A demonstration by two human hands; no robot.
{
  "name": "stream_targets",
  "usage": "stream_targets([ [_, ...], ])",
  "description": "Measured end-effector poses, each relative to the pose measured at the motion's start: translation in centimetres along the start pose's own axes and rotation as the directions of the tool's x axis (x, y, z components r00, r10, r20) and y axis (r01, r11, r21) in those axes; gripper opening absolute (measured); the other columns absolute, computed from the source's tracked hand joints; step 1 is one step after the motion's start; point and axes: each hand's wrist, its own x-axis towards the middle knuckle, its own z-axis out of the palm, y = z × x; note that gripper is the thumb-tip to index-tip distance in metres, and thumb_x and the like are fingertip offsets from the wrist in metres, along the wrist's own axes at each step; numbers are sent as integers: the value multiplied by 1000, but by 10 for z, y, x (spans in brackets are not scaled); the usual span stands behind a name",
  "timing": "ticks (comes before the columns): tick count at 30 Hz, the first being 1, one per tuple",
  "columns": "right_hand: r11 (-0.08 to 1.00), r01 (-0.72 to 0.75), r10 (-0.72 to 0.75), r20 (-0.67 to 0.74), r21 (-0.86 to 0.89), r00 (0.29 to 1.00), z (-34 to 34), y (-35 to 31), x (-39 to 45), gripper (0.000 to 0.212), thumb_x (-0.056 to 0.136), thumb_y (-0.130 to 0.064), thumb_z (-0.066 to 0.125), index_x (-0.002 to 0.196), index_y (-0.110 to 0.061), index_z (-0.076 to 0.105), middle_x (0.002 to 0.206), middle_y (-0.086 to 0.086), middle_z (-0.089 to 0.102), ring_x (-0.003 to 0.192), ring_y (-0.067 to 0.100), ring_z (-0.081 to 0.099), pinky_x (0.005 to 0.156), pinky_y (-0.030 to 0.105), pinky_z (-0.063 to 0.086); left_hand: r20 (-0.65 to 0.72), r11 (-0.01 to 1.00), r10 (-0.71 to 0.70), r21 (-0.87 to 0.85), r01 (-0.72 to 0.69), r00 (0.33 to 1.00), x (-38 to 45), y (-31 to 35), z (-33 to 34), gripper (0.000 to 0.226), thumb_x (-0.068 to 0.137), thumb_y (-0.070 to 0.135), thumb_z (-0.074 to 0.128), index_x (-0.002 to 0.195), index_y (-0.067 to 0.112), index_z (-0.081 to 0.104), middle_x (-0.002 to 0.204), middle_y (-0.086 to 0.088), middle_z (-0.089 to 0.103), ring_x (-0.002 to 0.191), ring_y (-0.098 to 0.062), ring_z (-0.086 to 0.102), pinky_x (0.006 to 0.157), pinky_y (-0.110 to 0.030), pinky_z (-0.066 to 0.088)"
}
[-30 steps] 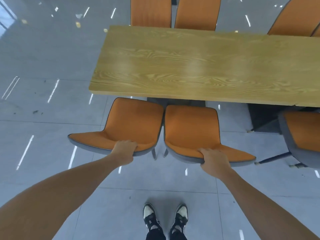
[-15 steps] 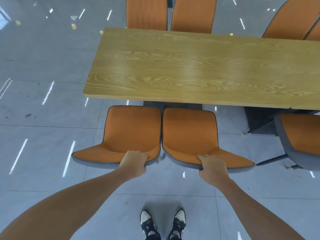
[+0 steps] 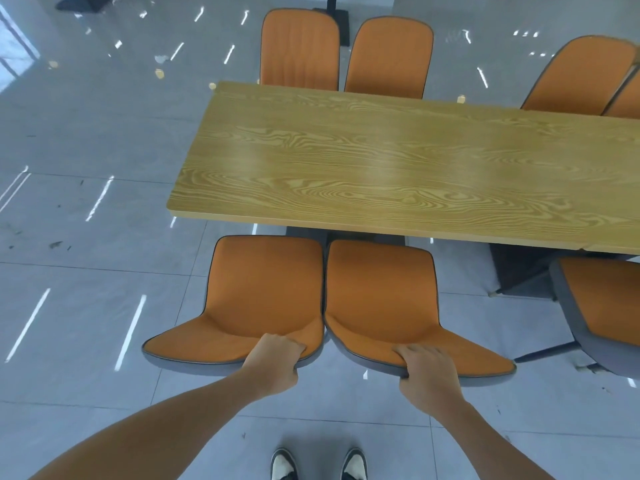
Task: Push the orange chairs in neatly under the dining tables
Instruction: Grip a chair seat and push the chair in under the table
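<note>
Two orange chairs stand side by side at the near edge of a long wooden table (image 3: 398,161). My left hand (image 3: 273,365) grips the top of the left chair's (image 3: 263,292) backrest, fingers curled over its rim. My right hand (image 3: 427,372) grips the top of the right chair's (image 3: 381,299) backrest the same way. The two chairs touch along their inner sides, and their seat fronts lie just short of the table's near edge.
A third orange chair (image 3: 602,306) with a grey shell stands angled at the right, its legs splayed on the floor. Several orange chairs (image 3: 301,50) line the table's far side. The grey tiled floor (image 3: 86,271) spreads to the left. My shoes (image 3: 318,465) are below.
Both chairs have straightened and closed together, side against side. The left chair swung square to the table. My hands kept their grips on the backrests.
</note>
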Motion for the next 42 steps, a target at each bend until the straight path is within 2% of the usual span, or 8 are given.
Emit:
stream_targets([
  [5,999,-7,6,17,48,1000,1,-1,2,52,51,-12,71,98,-33,74,75,-17,67,68,12,63,64,25,43,12,1000,-5,0,5,1000,0,-1,-4,21,70,5,48,63,18,33,56,2,40,51,-19,37,45,-29,21],
  [11,998,24,-24,-1,53,1000,-5,0,-3,51,44,-12,76,90,-34,74,68,-18,64,61,10,60,60,21,34,12,999,30,21,-30,999,-2,0,-3,12,74,4,48,70,15,45,56,4,38,51,-17,37,45,-27,23],
  [18,998,50,-50,-1,46,999,-7,16,-19,57,33,-12,82,87,-32,75,68,-18,66,56,11,60,57,19,33,-29,995,97,8,-96,995,-6,1,7,11,67,4,46,66,15,42,58,-1,44,53,-23,40,45,-30,16],
  [24,999,37,-37,12,22,999,-5,18,-12,50,39,-13,78,85,-31,74,66,-16,65,56,12,59,54,20,32,-95,991,132,20,-131,987,8,-17,3,9,61,10,44,63,17,40,55,3,43,49,-24,40,45,-27,13],
  [28,998,64,-64,0,12,998,-11,10,3,40,43,-12,73,79,-29,72,57,-13,55,49,12,50,45,17,17,-110,994,104,44,-100,988,8,-25,-1,9,58,11,46,61,18,42,52,5,43,46,-21,41,43,-25,14],
  [31,997,72,-72,16,1,997,-15,10,3,45,40,-9,71,80,-29,72,55,-12,50,46,11,45,45,15,8,-98,998,45,53,-39,994,2,-17,8,9,56,10,46,62,16,48,53,4,50,47,-22,46,43,-24,14],
  [36,998,67,-67,25,4,997,-9,12,-2,50,43,-10,71,89,-31,74,58,-13,56,49,11,50,45,14,10,-110,998,-14,62,21,994,1,-11,12,8,54,12,50,60,17,49,51,3,51,45,-21,46,42,-23,14],
  [42,999,46,-46,-1,-1,999,-4,13,-1,43,49,-12,66,86,-30,73,59,-11,56,51,13,51,43,18,23,-133,999,-16,47,23,991,4,-3,16,14,49,12,53,54,19,42,45,5,44,40,-20,41,42,-20,14],
])
